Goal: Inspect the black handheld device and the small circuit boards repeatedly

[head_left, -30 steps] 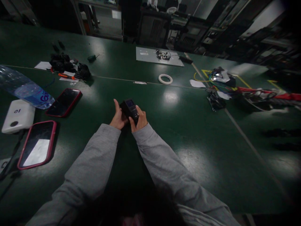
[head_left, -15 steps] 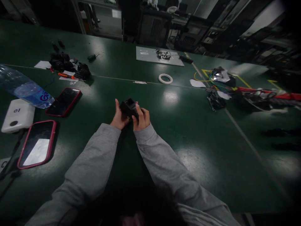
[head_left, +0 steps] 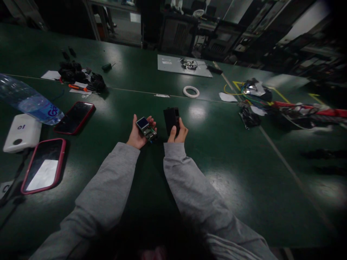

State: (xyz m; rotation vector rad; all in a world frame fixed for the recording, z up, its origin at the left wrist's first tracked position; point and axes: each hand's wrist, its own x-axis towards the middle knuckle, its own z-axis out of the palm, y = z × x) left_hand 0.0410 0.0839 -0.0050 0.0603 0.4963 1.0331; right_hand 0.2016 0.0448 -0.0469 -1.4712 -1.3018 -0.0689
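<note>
My left hand (head_left: 137, 136) cradles a green circuit board (head_left: 150, 133) that carries a small display screen (head_left: 142, 122). The board lies face up across the palm, and the fingers curl at its far side. To its right, my right hand (head_left: 179, 133) grips a black plastic cover (head_left: 170, 119) between thumb and fingers. A rectangular opening shows near the cover's upper right corner. Board and cover are apart, both held above the green table (head_left: 217, 144).
At the left lie a water bottle (head_left: 35, 104), a white device (head_left: 23, 131) and two red-cased phones, one nearer (head_left: 43, 166), one farther (head_left: 76, 117). Ahead are a tape roll (head_left: 191, 91), a green screwdriver (head_left: 107, 67) and a grey board (head_left: 169, 64). Wires and parts (head_left: 255, 90) sit to the right.
The black cover has come off the board. My right hand has moved right with the cover, and the circuit board with its screen now shows in my left hand.
</note>
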